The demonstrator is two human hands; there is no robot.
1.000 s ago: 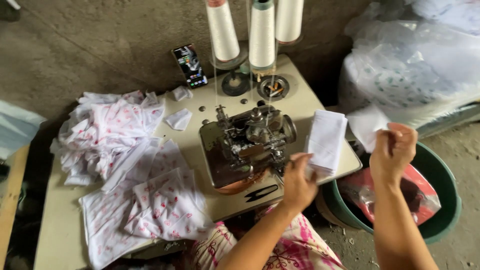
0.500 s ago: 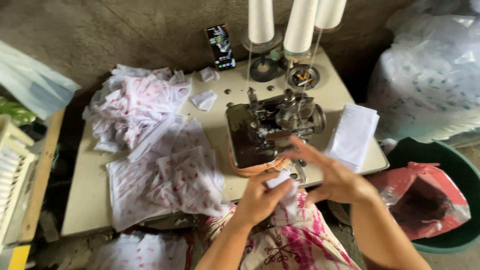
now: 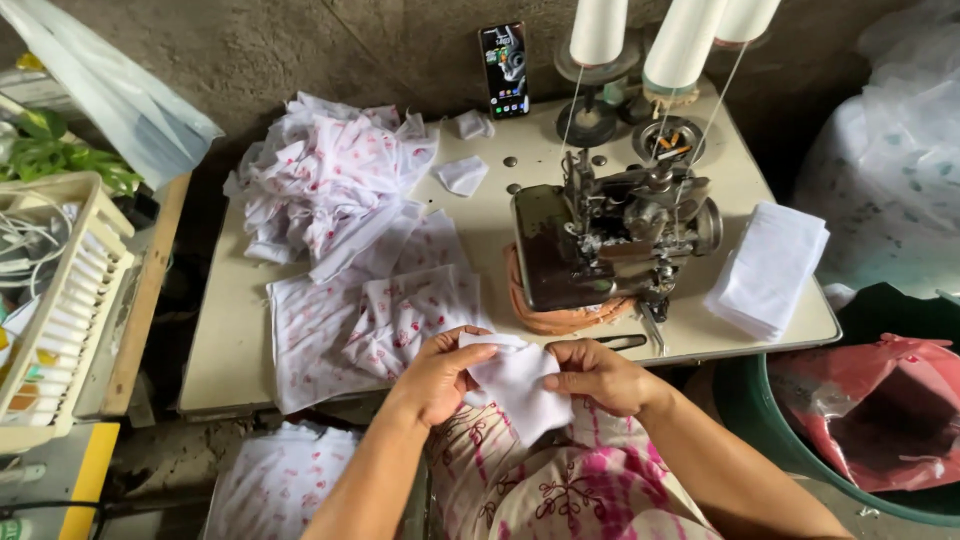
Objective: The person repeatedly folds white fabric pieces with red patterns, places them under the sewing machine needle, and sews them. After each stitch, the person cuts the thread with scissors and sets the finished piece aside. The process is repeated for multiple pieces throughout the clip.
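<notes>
White cloth piece point(image 3: 517, 385) pinched by left hand point(image 3: 435, 375) and right hand point(image 3: 600, 375), just off table edge point(image 3: 700, 352).

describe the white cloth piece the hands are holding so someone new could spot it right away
Start at the sewing machine on the pale table, then come down past the table's near edge. There the left hand and right hand hold a small white cloth piece between them. Unlike the printed pink-and-white pieces on the table, it is plain.

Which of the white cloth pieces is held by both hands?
The plain white piece at the table's front edge, gripped between left hand and right hand; the white stack lies untouched beside the sewing machine.
</notes>
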